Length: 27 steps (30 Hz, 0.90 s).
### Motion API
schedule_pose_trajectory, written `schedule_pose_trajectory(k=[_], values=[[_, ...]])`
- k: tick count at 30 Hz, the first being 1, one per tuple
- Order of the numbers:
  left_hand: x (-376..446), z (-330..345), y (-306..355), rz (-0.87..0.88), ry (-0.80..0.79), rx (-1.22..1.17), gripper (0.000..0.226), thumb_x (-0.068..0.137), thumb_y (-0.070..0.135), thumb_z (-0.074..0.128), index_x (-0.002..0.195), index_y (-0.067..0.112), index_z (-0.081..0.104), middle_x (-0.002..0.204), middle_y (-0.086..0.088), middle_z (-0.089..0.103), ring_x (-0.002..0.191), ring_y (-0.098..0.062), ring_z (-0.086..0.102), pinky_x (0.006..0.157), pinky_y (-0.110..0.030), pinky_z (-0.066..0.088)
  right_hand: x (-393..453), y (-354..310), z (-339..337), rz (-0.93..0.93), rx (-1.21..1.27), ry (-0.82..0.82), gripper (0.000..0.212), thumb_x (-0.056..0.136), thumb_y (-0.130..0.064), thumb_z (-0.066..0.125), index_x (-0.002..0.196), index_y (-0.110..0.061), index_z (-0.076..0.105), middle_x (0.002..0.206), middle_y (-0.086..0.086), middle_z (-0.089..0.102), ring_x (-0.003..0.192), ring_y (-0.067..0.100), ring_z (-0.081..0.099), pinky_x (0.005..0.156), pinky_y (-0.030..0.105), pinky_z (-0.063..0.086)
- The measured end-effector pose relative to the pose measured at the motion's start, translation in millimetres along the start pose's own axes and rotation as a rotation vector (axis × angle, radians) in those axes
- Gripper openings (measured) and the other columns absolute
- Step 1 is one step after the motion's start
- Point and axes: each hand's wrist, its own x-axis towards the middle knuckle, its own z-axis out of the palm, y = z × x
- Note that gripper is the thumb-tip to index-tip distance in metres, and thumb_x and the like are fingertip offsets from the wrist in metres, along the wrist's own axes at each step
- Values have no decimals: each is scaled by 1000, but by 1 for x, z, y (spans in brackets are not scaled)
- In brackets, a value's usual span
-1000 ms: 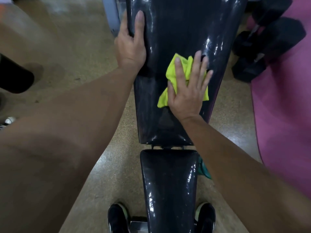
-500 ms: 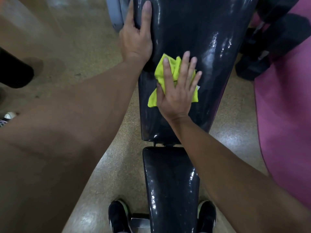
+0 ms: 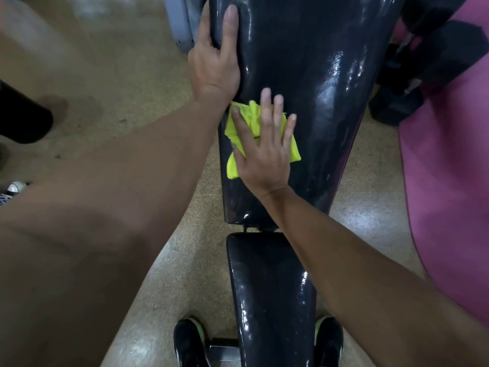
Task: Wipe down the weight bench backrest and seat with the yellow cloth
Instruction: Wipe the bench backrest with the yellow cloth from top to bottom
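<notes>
The glossy black backrest (image 3: pixel 312 75) runs up the middle of the view, and the narrower black seat (image 3: pixel 270 292) lies below it, nearest me. A crumpled yellow cloth (image 3: pixel 252 120) lies on the lower left part of the backrest. My right hand (image 3: pixel 262 152) presses flat on the cloth with fingers spread. My left hand (image 3: pixel 214 59) grips the backrest's left edge just above the cloth, thumb wrapped round the side. Most of the cloth is hidden under my right palm.
Black dumbbells (image 3: pixel 423 70) lie on the floor to the right of the backrest, beside a pink mat (image 3: pixel 449 181). A grey frame post (image 3: pixel 180 22) stands at the upper left. My black shoes (image 3: pixel 189 343) flank the seat. A dark object (image 3: pixel 21 117) sits far left.
My right hand has slid the yellow cloth leftward across the backrest, from its right half to its left edge. My left hand stays gripped on the left edge.
</notes>
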Motion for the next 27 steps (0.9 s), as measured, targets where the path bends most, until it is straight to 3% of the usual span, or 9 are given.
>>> schedule_pose_trajectory(k=[4, 8, 12, 16, 19, 24, 27], values=[[0, 0, 4, 13, -3, 1, 53, 104, 50, 47, 136, 12, 64, 109, 14, 76, 101, 10, 67, 97, -21, 52, -7, -24, 14, -120, 49, -55, 38, 93, -17, 66, 131, -22, 67, 160, 25, 39, 151, 43, 34, 125, 62, 15], [0, -2, 6, 11, -30, -23, 53, 103, 51, 46, 137, 13, 63, 116, 13, 74, 110, 6, 66, 101, -21, 51, -23, -16, 12, -232, 82, -81, 40, 93, -17, 69, 132, -22, 68, 159, 25, 41, 151, 40, 37, 126, 57, 19], [-1, -1, 5, 6, -11, 5, 54, 103, 51, 46, 138, 14, 62, 110, 19, 73, 105, 11, 65, 96, -14, 50, -16, -3, 3, -148, 52, -27, 43, 97, -21, 67, 139, -26, 65, 159, 28, 39, 151, 42, 35, 126, 57, 16], [-1, -1, 3, -4, -23, -11, 62, 100, 58, 45, 137, 12, 63, 109, 14, 76, 101, 8, 68, 99, -26, 54, -8, -24, 10, -69, 49, -2, 42, 92, -11, 68, 131, -24, 68, 158, 27, 40, 150, 44, 35, 126, 59, 11], [-1, -1, 5, -2, -15, -30, 66, 96, 61, 44, 135, 11, 64, 108, 11, 77, 102, 4, 69, 99, -30, 55, -20, -34, 17, -167, 67, -84, 37, 94, -14, 63, 130, -21, 67, 160, 26, 38, 152, 42, 33, 127, 57, 5], [-1, -1, 4, -8, -14, -36, 59, 99, 56, 47, 134, 12, 65, 114, 11, 76, 107, 3, 68, 101, -27, 53, -51, -5, 10, -285, 27, -108, 46, 96, -23, 61, 142, -29, 62, 162, 19, 39, 153, 35, 34, 126, 54, 21], [-1, -1, 4, -14, -8, -40, 60, 98, 59, 46, 132, 13, 66, 112, 11, 77, 107, 2, 69, 100, -29, 53, -54, 22, -2, -251, 27, -146, 61, 95, -35, 66, 153, -29, 50, 165, 25, 28, 155, 39, 24, 127, 56, 11]])
